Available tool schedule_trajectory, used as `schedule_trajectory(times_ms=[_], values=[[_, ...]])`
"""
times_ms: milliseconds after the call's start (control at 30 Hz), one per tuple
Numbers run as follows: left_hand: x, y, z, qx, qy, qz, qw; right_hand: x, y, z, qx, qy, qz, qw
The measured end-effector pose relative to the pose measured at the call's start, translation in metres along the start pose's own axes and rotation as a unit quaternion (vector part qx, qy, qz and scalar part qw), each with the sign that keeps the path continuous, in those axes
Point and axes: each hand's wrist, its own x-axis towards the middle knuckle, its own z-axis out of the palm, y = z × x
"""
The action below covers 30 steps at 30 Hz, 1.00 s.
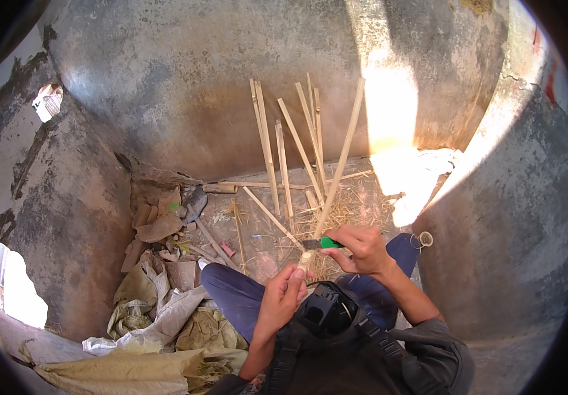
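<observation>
My left hand (283, 293) grips a short pale piece of bamboo (306, 259) between thumb and fingers, its end pointing away from me. Closed around the green handle of a knife (329, 243) is my right hand (363, 250). The dark blade points left and lies at the far end of the bamboo piece; whether it cuts in cannot be told. A thin bamboo strip (267, 212) runs from near the blade toward the far left; I cannot tell if it joins the held piece.
Several long bamboo strips (343, 155) lean on the far concrete wall (218, 105). Shavings (356, 204) cover the floor beyond my hands. Rubble (159, 227) and crumpled sacks (165, 329) lie at left. A small ring-shaped item (425, 239) is beside my right knee.
</observation>
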Motion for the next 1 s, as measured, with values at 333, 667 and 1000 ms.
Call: schedule_trajectory(times_ms=[333,667,1000], values=[[-0.029,-0.024,-0.014,-0.089,-0.103,-0.120,0.983,0.030,0.088,-0.054,-0.061,0.200,0.176,0.962],[-0.010,-0.023,-0.023,-0.142,-0.124,-0.171,0.967,0.016,0.041,-0.024,0.297,0.082,0.295,0.904],[0.011,-0.026,-0.034,-0.062,-0.154,-0.109,0.980,0.022,0.020,-0.014,0.441,0.053,0.320,0.837]])
